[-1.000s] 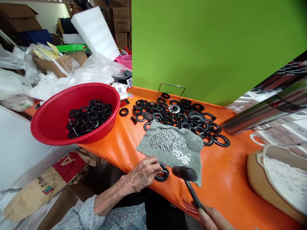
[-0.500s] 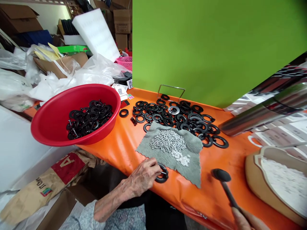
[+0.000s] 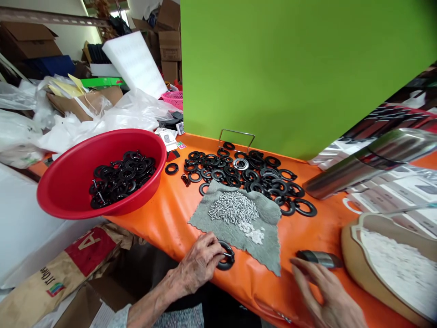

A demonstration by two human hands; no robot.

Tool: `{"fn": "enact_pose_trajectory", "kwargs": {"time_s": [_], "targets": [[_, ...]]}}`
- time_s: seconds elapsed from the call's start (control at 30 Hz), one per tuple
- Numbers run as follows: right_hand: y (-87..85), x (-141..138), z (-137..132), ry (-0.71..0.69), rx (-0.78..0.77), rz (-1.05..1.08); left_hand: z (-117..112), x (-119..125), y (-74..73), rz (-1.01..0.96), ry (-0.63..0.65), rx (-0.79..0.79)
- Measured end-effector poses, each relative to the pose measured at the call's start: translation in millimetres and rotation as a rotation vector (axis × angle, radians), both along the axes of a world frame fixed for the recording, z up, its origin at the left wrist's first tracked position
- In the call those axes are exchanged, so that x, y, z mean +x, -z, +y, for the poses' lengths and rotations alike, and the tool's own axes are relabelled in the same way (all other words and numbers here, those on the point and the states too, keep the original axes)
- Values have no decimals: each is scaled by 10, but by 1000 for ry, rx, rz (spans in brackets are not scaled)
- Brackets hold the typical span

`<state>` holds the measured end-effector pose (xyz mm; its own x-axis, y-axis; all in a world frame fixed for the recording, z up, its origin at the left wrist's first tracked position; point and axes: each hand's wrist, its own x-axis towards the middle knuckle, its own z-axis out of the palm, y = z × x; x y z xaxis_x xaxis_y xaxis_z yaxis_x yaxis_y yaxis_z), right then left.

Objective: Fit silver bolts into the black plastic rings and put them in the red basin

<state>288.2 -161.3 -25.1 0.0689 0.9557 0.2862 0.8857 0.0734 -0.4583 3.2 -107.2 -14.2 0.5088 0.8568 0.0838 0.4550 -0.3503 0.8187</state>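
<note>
My left hand (image 3: 201, 258) pinches a black ring (image 3: 221, 266) at the orange table's front edge, with a small silver pin (image 3: 228, 255) lying across its opening. My right hand (image 3: 326, 291) is open, thumb and fingers apart and nothing between them. Just beyond its fingertips lies a dark hammer-like tool (image 3: 319, 258) with a grey, shiny middle. On a grey-green cloth (image 3: 201, 212) between the hands sit a heap of silver pins (image 3: 234, 207) and small white pieces (image 3: 252, 233). Behind the cloth, many black rings (image 3: 232, 172) are piled.
A red basin (image 3: 64, 187) on the left contains black rings with pins. To the right stand a tan tub (image 3: 351, 248) of white material and a leaning metal cylinder (image 3: 341, 171). A green board (image 3: 290, 82) rises behind; a thin wire stand (image 3: 235, 132) is before it.
My right hand has let go of the hammer-like tool, which now lies near the tub, and has moved up and left, fingers opened. My left hand still holds the ring. The camera view has shifted slightly.
</note>
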Motion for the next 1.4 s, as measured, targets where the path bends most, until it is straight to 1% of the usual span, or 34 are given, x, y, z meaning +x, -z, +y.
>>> {"fn": "enact_pose_trajectory", "kwargs": {"time_s": [0.03, 0.07, 0.1, 0.17, 0.3, 0.4, 0.5, 0.57, 0.67, 0.77, 0.9, 0.97, 1.03, 1.1, 1.17, 1.3, 1.4], "targets": [[-51, -185, 127, -75, 39, -10, -1, 2, 1, 2, -2, 0], [-77, -352, 252, -93, 101, -5, -3, 5, 5, 4, -5, -1], [-80, -493, 367, -107, 104, -7, -5, 7, 11, 9, -10, -3], [-45, -689, 550, -123, 116, -8, -8, 11, 23, 23, -19, -4], [27, -846, 720, -142, 116, -48, -10, 16, 45, 25, -27, 6], [14, -942, 773, -169, 104, -96, -15, 17, 65, 14, -21, 28], [-4, -1088, 831, -202, 69, -190, -21, 19, 88, 10, -28, 42], [0, -1190, 866, -185, 52, -266, -22, 24, 101, 10, -30, 42], [13, -1294, 893, -124, 49, -342, -18, 34, 103, 11, -34, 40], [0, -1285, 877, -94, 57, -362, -25, 32, 49, -29, -55, 4], [-46, -1115, 777, -120, 74, -330, -56, -5, -131, -133, -177, -142], [-52, -1017, 696, -146, 84, -287, -67, -25, -225, -197, -230, -257], [-36, -943, 609, -167, 91, -238, -72, -33, -292, -303, -249, -411], [-6, -901, 537, -178, 94, -196, -77, -29, -329, -432, -245, -564], [30, -882, 496, -178, 93, -167, -85, -21, -345, -522, -242, -665], [81, -872, 496, -163, 75, -119, -98, -14, -366, -559, -271, -716], [30, -874, 490, -151, 54, -60, -91, -22, -380, -536, -272, -694]]}}
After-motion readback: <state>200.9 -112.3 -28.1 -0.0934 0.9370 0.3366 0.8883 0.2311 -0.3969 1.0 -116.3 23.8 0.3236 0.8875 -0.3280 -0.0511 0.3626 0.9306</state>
